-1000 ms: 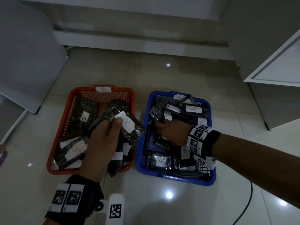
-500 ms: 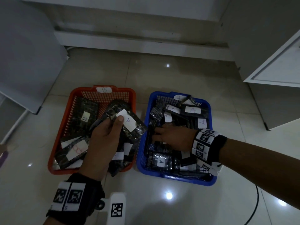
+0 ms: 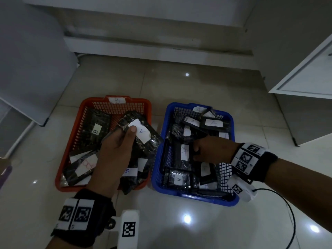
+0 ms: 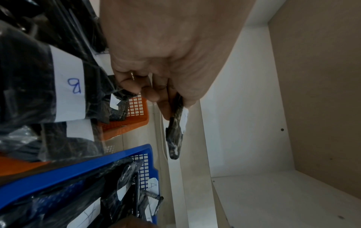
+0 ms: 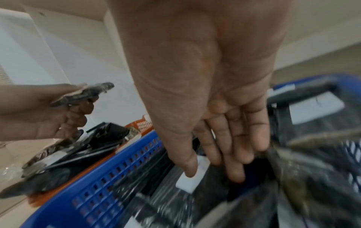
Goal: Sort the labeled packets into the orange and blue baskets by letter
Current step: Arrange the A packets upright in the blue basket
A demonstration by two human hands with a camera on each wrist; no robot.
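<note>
A dark packet labelled A point(image 3: 143, 134) is held above the orange basket point(image 3: 71, 141) by the left hand point(image 3: 116, 150), its fingers point(image 4: 156, 94) and thumb clamped on it. The right hand point(image 3: 212, 150) is lowered into the blue basket point(image 3: 159, 169), its fingers point(image 5: 232, 146) straight and close together, the tips resting among the A-labelled packets point(image 3: 212, 123) piled there. B-labelled packets point(image 3: 96, 131) are seen in the orange basket. Both baskets are set side by side on the tiled floor point(image 3: 179, 81).

"B" on the orange basket's tag point(image 3: 117, 100); "A" on the held packet's label point(image 3: 142, 131); "A" on blue-basket packets point(image 3: 213, 123)
</note>
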